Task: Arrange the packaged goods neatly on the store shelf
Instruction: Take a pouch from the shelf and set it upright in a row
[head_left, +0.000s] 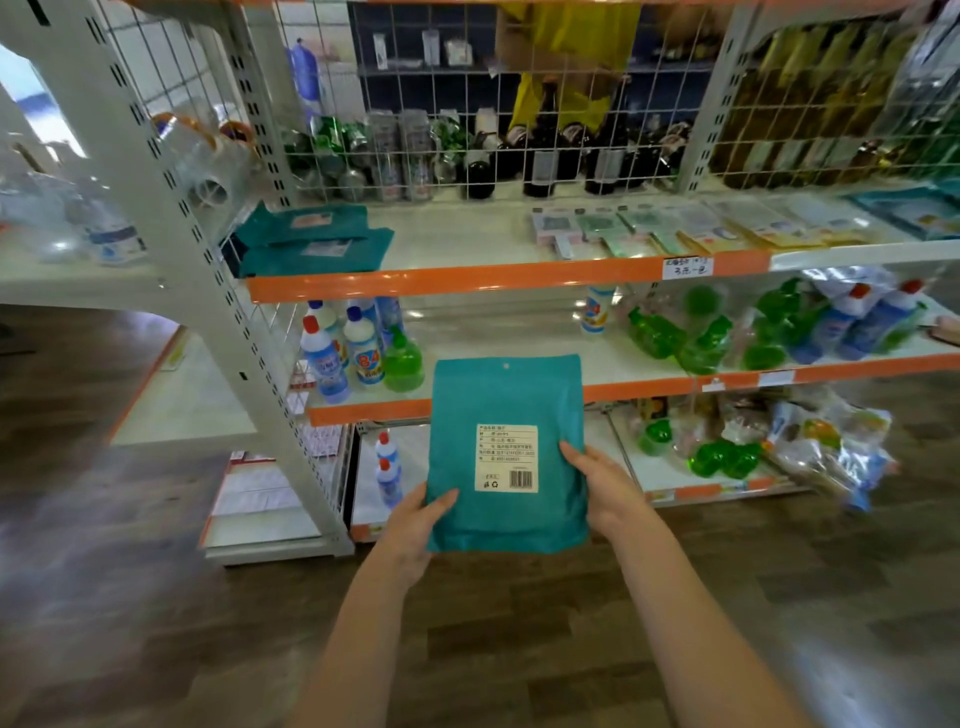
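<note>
A white metal shelf unit (218, 291) with orange-edged shelves fills the view, backed by a wire grid (467, 104). Its upper shelf (467, 234) carries a stack of teal flat packages (311, 239) at the left end and a row of pale flat packets (675, 226) toward the right. Behind the grid stand dark bottles (545, 150). The middle shelf (519, 338) holds blue-and-white cleaner bottles (337, 348) with a green bottle (402, 364) at its left end, and green refill pouches (701, 332) with more blue bottles to the right. On the lowest shelf lie two small bottles (387, 467) and bagged goods (821, 441). A brown wood-pattern floor (156, 597) spreads beneath.

A teal package (506, 452) hangs in the air in front of the middle and lower shelves, upright, its pale printed label (506, 457) with barcode facing the camera. Both hands hold it by the lower part. The left hand (415, 530) grips the lower left edge, thumb pressed on the front, the other fingers hidden behind. The right hand (602, 488) grips the lower right edge, thumb on the front beside the label, the other fingers hidden behind.
</note>
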